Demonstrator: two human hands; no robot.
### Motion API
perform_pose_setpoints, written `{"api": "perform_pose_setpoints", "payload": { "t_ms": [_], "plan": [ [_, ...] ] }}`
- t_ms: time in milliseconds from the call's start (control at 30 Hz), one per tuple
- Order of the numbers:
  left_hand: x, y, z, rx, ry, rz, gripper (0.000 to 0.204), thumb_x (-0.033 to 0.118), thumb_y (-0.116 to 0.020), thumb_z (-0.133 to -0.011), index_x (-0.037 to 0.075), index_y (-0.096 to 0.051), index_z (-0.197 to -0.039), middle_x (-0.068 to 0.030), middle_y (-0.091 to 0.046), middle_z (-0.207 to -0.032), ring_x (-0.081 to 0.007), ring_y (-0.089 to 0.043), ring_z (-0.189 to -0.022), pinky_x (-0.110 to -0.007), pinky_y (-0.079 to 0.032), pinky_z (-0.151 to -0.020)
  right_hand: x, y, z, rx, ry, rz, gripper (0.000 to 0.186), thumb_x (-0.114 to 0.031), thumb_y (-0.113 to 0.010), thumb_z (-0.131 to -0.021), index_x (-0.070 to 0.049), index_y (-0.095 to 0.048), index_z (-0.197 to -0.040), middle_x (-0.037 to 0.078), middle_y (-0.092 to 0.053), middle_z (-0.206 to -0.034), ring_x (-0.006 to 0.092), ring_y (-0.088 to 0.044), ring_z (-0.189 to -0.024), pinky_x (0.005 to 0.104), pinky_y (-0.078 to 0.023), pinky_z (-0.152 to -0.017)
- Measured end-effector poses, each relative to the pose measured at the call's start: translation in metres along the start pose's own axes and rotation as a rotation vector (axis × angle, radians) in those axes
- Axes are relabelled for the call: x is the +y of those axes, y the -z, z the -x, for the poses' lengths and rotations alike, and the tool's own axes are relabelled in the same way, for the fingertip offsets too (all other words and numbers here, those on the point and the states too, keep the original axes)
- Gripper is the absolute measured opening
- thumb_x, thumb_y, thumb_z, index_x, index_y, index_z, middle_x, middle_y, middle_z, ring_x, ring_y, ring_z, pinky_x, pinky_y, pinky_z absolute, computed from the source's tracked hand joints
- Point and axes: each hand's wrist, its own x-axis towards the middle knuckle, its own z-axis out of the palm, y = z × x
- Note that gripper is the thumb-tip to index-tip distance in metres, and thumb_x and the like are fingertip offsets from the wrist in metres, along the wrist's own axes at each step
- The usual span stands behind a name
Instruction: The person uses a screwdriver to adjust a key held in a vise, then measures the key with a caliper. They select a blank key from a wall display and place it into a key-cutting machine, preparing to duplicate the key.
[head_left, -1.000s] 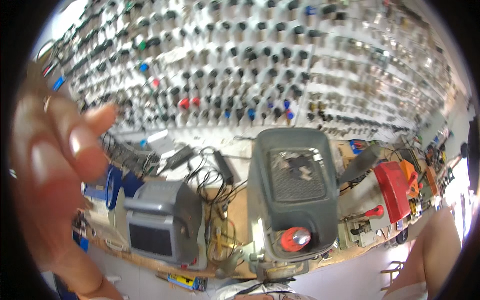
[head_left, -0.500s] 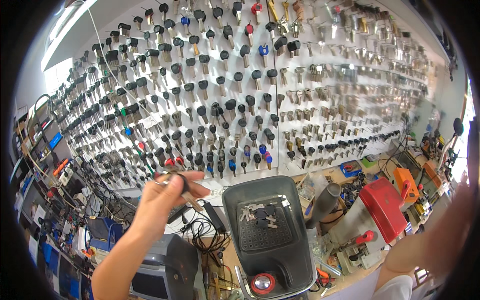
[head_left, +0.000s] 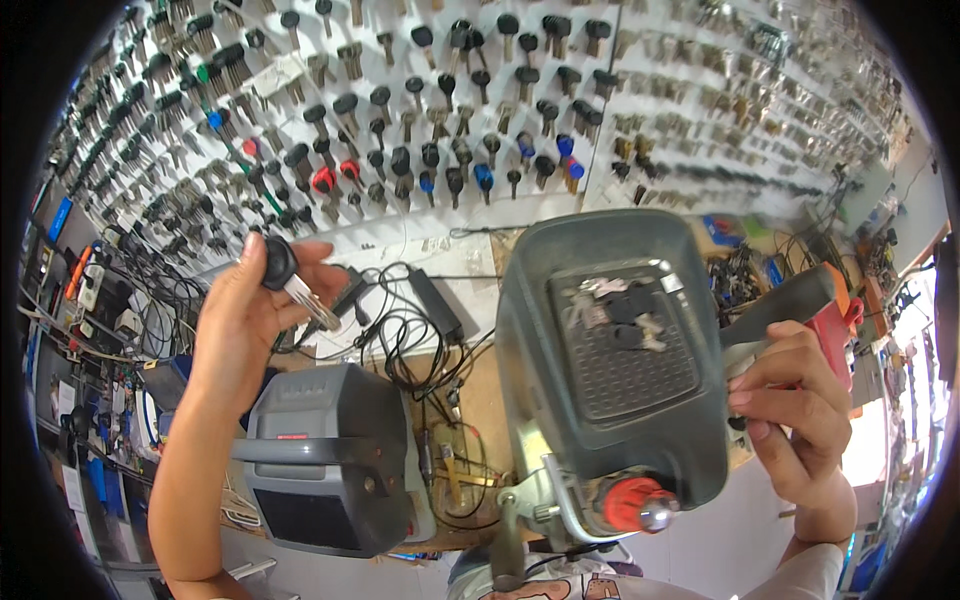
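Note:
My left hand (head_left: 250, 300) is closed on a key (head_left: 280, 263) with a black head, its metal blade pointing down and right. My right hand (head_left: 800, 405), fingers bent and thumb apart from the fingertips, is at the right side of a key-cutting machine. Nothing shows in its grip, though the machine's rim is close to the fingertips. The machine's dark grey top tray (head_left: 560, 400) holds several loose keys (head_left: 625, 315), some with black heads, on a dimpled mat. A red knob (head_left: 630, 503) with a metal tip stands at its near end.
Left of the tray stands a grey boxy machine (head_left: 325, 455) with a handle. Tangled black cables (head_left: 405, 340) and a black adapter (head_left: 436, 305) lie behind it. A dark lever handle (head_left: 780, 305) juts out at the right. Rows of key blanks (head_left: 450, 90) cover the wall.
The view has tipped down towards the bench. My left hand still holds the key and has turned it more into view. My right hand has come from the far right to the tray's side.

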Motion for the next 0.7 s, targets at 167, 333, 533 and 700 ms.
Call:
{"api": "perform_pose_setpoints", "payload": {
  "t_ms": [167, 333, 533, 700],
  "plan": [
    [-0.022, 0.062, -0.009, 0.039, 0.029, -0.063, 0.052, 0.04, -0.035, -0.097, -0.004, -0.059, -0.111, -0.0151, -0.066, -0.099, -0.0206, -0.061, -0.095, -0.034, -0.044, -0.085, -0.021, -0.024, -0.019, -0.051, -0.175, 0.103, 0.018, -0.009, -0.059, -0.072, -0.005, -0.066, -0.088, 0.012, -0.062, -0.083, 0.0249, -0.058, -0.076, 0.0502, -0.039, -0.088],
    [-0.04, 0.099, -0.019, 0.012, 0.063, -0.134, 0.051, 0.039, -0.038, -0.098, -0.004, -0.055, -0.118, -0.0111, -0.062, -0.1, -0.0164, -0.057, -0.093, -0.032, -0.047, -0.085, -0.025, -0.048, -0.039, -0.036, -0.254, 0.246, 0.018, -0.008, -0.057, -0.068, -0.002, -0.064, -0.083, 0.012, -0.062, -0.08, 0.0259, -0.059, -0.074, 0.0515, -0.038, -0.091],
    [-0.084, 0.117, -0.03, 0.058, 0.189, -0.025, 0.047, 0.039, -0.048, -0.094, -0.003, -0.057, -0.114, -0.0105, -0.063, -0.095, -0.0131, -0.058, -0.084, -0.028, -0.048, -0.08, -0.03, -0.089, -0.06, -0.216, -0.187, 0.034, 0.013, -0.013, -0.066, -0.072, -0.008, -0.068, -0.083, 0.009, -0.062, -0.079, 0.0229, -0.058, -0.068, 0.0389, -0.044, -0.069],
    [-0.112, 0.114, -0.041, -0.078, 0.295, -0.062, 0.043, 0.037, -0.05, -0.094, -0.003, -0.059, -0.107, -0.0108, -0.065, -0.092, -0.0162, -0.062, -0.087, -0.029, -0.048, -0.08, -0.02, -0.115, -0.058, -0.263, -0.187, -0.123, 0.022, -0.011, -0.068, -0.062, -0.01, -0.072, -0.084, 0.004, -0.064, -0.079, 0.018, -0.057, -0.062, 0.0296, -0.04, -0.054]
  ]
}}
